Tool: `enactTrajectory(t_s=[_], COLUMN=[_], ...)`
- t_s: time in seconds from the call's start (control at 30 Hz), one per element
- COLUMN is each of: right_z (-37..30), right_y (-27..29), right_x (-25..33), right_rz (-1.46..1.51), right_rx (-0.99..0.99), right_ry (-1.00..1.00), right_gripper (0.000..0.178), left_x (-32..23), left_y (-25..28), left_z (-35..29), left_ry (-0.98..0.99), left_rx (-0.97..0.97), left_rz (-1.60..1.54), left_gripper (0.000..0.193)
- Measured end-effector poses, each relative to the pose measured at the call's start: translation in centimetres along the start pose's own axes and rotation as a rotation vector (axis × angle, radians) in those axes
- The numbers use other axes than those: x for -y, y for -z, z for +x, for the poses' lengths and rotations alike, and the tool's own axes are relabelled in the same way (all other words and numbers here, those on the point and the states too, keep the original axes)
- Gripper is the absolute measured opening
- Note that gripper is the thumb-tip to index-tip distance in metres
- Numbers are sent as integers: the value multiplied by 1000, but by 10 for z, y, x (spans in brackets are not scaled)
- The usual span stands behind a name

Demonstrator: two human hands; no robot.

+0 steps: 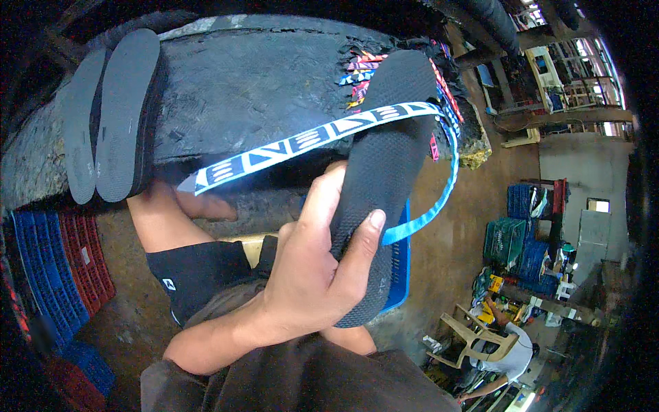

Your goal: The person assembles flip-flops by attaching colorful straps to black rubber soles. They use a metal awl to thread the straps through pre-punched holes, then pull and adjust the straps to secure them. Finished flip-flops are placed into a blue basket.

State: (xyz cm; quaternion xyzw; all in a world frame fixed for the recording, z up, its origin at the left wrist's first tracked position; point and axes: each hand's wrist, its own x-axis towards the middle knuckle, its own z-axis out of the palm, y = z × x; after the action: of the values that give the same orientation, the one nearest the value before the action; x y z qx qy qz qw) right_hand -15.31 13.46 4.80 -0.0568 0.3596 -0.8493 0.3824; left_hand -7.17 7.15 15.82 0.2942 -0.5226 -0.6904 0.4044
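Note:
My left hand comes in from the lower left and grips a black textured footwear sole, thumb on the upper face and fingers along the edge and behind. A blue, white and black patterned strap crosses over the sole. Its pointed light end hangs free at the left. Beyond the sole's right edge the strap bends into a loop and returns as plain blue to the edge near my thumb. How it is fastened there is hidden. My right hand is not in view; a patch of bare skin shows below the sole's heel.
Two grey-black soles lie at the left of a dark, worn bench top. Colourful straps lie at its right end. Blue and red crates stand lower left, a blue basket behind the sole. A person works at far right.

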Motion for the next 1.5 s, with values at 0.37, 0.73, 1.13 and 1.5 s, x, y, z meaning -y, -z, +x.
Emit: enactTrajectory(t_s=[0.37, 0.73, 1.13, 1.5], right_z=[17, 40, 36, 44], right_y=[-10, -60, -45, -32], right_x=[26, 77, 78, 60], right_rz=[-154, -754, -905, -821], right_rx=[150, 258, 335, 321], right_ry=[103, 220, -51, -106], right_gripper=[45, 11, 20, 21], left_x=[-6, 17, -14, 42], left_y=[6, 28, 87, 105], left_z=[17, 26, 63, 16], left_ry=[-165, -296, -335, 334], left_rx=[-134, -97, -60, 237], left_rz=[252, 472, 1011, -438], left_gripper=[50, 53, 48, 19])
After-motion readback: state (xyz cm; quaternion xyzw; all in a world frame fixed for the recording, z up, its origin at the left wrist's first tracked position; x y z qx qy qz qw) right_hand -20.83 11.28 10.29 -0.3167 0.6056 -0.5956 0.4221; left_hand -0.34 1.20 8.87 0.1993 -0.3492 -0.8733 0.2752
